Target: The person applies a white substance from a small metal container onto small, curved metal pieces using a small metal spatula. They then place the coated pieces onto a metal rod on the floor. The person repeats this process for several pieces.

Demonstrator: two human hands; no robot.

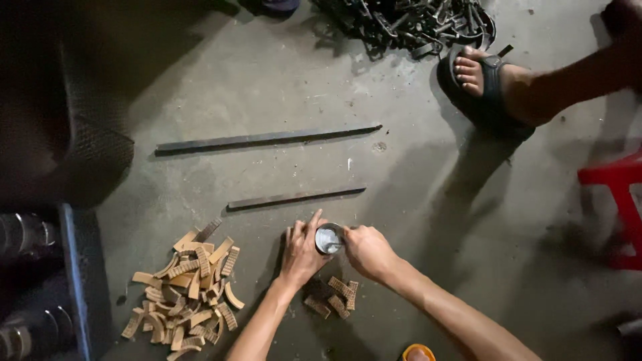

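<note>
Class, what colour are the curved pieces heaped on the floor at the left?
Tan-brown, ridged curved pieces; the head view shows them best.

Dim overall, with one warm pool of light on the middle of the concrete floor (281,87) and a hard bright glint off the small shiny tin (328,239) between the left hand (302,253) and the right hand (368,251). Deep black along the left edge and top corners, long soft shadows stretching right and down from the sandalled foot (491,83). Slightly soft and grainy throughout, tan curved pieces (190,291) fairly crisp, red stool (618,200) blurred at the edge.
</note>
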